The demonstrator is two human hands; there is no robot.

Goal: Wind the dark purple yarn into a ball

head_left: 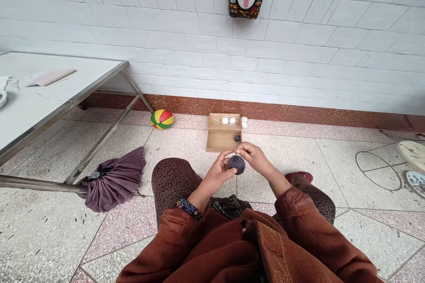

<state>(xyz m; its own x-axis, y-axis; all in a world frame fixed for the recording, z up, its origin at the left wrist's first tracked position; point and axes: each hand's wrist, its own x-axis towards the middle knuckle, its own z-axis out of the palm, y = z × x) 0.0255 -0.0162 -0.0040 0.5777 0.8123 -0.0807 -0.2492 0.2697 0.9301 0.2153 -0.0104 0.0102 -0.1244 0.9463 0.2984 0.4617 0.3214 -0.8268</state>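
The dark purple yarn ball (237,165) is held on the near side of the cardboard box (219,147). The left hand (217,173) has a half-closed grip cupping the ball; the right hand (253,157) has its fingertips pinched nearly together at the ball's top, apparently on a strand too fine to make out. The step in hand looks like handling that strand. The next move calls for a steady left grip and light right fingertips. A small dark ball (237,138) lies inside the box.
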